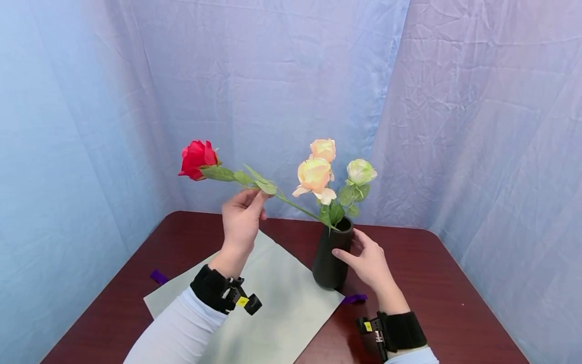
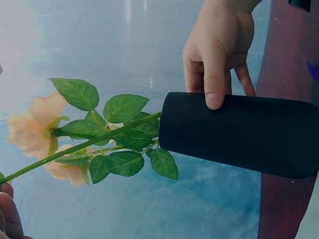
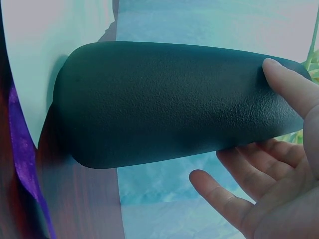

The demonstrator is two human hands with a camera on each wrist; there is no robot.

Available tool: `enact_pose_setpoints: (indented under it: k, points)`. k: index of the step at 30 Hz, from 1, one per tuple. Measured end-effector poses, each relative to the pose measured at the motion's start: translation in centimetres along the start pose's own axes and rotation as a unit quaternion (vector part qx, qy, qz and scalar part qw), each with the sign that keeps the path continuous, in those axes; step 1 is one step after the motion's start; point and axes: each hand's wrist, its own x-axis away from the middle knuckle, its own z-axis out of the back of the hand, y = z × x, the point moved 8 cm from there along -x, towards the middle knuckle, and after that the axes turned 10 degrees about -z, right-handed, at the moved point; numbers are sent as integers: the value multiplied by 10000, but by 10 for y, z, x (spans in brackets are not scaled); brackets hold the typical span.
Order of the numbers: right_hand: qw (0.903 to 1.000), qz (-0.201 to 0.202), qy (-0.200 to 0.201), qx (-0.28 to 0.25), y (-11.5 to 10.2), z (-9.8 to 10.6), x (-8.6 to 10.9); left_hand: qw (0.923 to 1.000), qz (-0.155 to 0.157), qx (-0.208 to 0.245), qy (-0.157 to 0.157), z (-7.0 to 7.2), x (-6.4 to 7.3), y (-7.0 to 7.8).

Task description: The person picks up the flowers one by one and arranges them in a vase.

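My left hand pinches the stem of a red rose just below its leaves. The bloom leans out to the left, and the stem slants down to the mouth of a black vase, its lower end hidden there. Thumb and fingers of my right hand hold the vase from the right side; the right wrist view shows the thumb on its upper wall. Two peach roses and a pale green-white rose stand in the vase, their leaves bunched above the rim.
Under the vase's left side lies a pale sheet, set cornerwise on the dark red-brown table. Purple ribbon pokes out at the sheet's right corner, and another purple piece at its left edge. Blue-lilac curtains hang behind and at both sides.
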Motion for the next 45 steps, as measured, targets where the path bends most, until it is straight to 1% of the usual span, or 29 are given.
enact_pose_setpoints:
  k: [4,10,12,21,29,31,33,38,40,42,45]
  points:
    - [10000,35,1,20,0,0,0,10000,-1,-64,-31,-4,1,0]
    - [10000,52,33,64,0,0,0,9994,260,-207,-27,-10,3,-4]
    - [10000,55,35,62,0,1,0,9991,303,-289,-50,-13,4,-6]
    - [10000,8,-12,10,0,-1,0,9988,300,-356,-180,-23,11,-9]
    - [10000,64,-1,-20,0,0,0,9970,419,-610,-217,-32,15,-15]
    - [10000,59,10,-16,1,0,0,9968,400,-654,-243,-33,16,-14]
    - [10000,41,29,-8,1,0,0,9967,297,-689,-308,-36,16,-14]
    - [10000,60,24,-11,1,0,-1,9957,-110,-733,-550,-42,17,-12]
    - [10000,74,4,-23,1,0,-1,9950,-210,-763,-618,-44,17,-11]
    - [10000,57,-5,-46,1,-1,-1,9944,-252,-785,-667,-47,18,-11]
    - [10000,61,-18,-60,1,-1,-1,9935,-212,-827,-755,-51,19,-11]
